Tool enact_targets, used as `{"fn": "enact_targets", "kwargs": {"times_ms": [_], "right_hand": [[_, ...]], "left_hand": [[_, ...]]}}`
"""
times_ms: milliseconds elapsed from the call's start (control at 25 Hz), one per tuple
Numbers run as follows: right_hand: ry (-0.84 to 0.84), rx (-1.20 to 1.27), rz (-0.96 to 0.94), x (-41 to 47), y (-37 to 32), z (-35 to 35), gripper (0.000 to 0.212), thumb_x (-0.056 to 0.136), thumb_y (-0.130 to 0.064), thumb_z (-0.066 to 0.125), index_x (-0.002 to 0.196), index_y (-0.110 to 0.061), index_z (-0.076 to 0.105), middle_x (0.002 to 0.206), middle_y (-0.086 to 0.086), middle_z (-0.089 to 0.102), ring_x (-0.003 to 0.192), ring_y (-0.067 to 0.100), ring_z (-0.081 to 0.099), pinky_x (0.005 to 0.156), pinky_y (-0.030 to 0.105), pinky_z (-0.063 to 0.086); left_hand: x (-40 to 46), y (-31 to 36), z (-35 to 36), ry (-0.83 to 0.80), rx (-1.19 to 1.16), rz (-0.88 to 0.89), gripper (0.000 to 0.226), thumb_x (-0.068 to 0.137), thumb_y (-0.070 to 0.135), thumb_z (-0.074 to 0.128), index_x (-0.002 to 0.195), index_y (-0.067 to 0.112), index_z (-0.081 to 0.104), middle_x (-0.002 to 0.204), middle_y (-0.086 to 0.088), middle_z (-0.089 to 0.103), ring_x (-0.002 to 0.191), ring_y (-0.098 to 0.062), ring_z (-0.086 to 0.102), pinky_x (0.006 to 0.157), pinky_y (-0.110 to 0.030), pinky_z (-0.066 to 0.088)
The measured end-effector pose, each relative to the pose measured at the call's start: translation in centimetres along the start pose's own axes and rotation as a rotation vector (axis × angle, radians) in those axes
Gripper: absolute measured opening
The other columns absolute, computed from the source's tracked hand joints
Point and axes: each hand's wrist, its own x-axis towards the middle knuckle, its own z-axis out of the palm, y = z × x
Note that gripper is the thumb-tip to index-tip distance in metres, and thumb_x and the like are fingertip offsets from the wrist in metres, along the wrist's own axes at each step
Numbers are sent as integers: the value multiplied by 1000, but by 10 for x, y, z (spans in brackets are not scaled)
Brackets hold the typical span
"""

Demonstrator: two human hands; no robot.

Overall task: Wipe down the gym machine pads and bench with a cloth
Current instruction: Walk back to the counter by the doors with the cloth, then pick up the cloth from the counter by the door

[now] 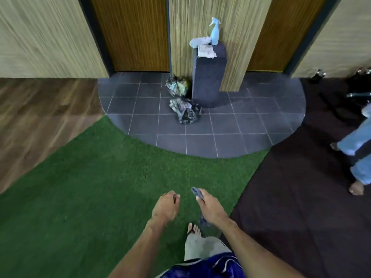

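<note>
Green turf [100,187] is running underfoot, meeting a half-round patch of grey tile [220,133], wood flooring at left, dark matting [291,207] at right. Person is standing on the turf, both arms reaching forward and low.

Cloth [197,193], dark grey, is sitting in the right hand [210,207]; fingers are closing around it, one end poking out past the fingertips, the other trailing down below the palm. Left hand [165,207] is hanging loosely curled, holding nothing that can be made out.

Further out, a dark pedestal [208,77] is standing on the tile against a wood-panel wall [230,27]. A pale blue spray bottle [214,33] is standing upright on top, with light rags [202,47] bunched just beside it and draping over the front edge. Two tied plastic bags [180,97] are lying on the tile at the pedestal's left foot.

Second person's legs in blue jeans [357,145], barefoot, are showing at the right edge on the matting.
</note>
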Motion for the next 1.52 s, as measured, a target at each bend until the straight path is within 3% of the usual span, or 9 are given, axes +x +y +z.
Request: {"fn": "enact_targets", "kwargs": {"times_ms": [200,320,480,640,880,1080,1240,1400,1520], "right_hand": [[-19,-32,11,158,-60,-97,36,105,-27,41,141,-20,46,121,12,65,88,23,64,70,32,45],[-11,-38,19,265,-83,-141,38,105,-29,40,142,-21,45,126,12,65,100,27,66,80,36,48],[11,-58,25,416,-117,-192,41,106,-30,37,146,-24,42,126,14,65,82,24,62,72,32,45],[42,-39,65,544,-173,-250,41,106,-30,36,145,-20,42,139,13,57,120,32,59,93,37,46],[71,-123,-4,712,-261,-345,42,106,-24,36,147,-13,38,144,13,54,131,32,51,99,34,39],[62,-206,-151,903,-334,-452,46,107,-29,35,151,-14,33,142,13,55,124,31,57,99,35,44],[34,-276,-363,1034,-415,-561,44,106,-32,37,149,-21,37,135,15,59,119,35,61,99,48,49],[66,-408,-619,1142,-510,-674,52,106,-27,40,155,-17,25,157,10,37,135,25,48,113,33,39],[133,-634,-846,1199,-569,-739,58,105,-28,42,156,-29,13,165,3,19,140,22,44,109,38,46]], "left_hand": [[160,82,-66,29,2,-17,32,103,27,40,104,2,60,105,-21,70,97,-36,65,80,-37,47],[271,116,-102,6,10,-9,33,104,26,40,109,1,60,108,-20,70,101,-36,65,83,-37,48],[430,145,-155,-38,47,29,33,103,27,41,104,1,61,108,-22,69,100,-38,65,83,-40,50],[569,186,-240,-60,83,55,34,103,26,41,101,-1,62,108,-24,68,99,-40,65,81,-43,49],[732,265,-340,13,52,120,25,101,22,45,101,3,62,101,-23,70,98,-40,66,80,-44,50],[911,354,-443,210,29,161,26,100,24,44,110,9,63,106,-14,70,94,-34,67,78,-42,53],[1036,436,-547,398,28,194,23,100,27,44,110,15,61,107,-11,68,93,-32,65,79,-43,54],[1133,519,-657,691,74,282,27,101,29,42,115,14,58,108,-13,63,99,-34,62,82,-46,51],[1195,563,-718,807,158,291,36,102,36,35,125,14,53,121,-15,58,114,-37,54,94,-52,44]]}}
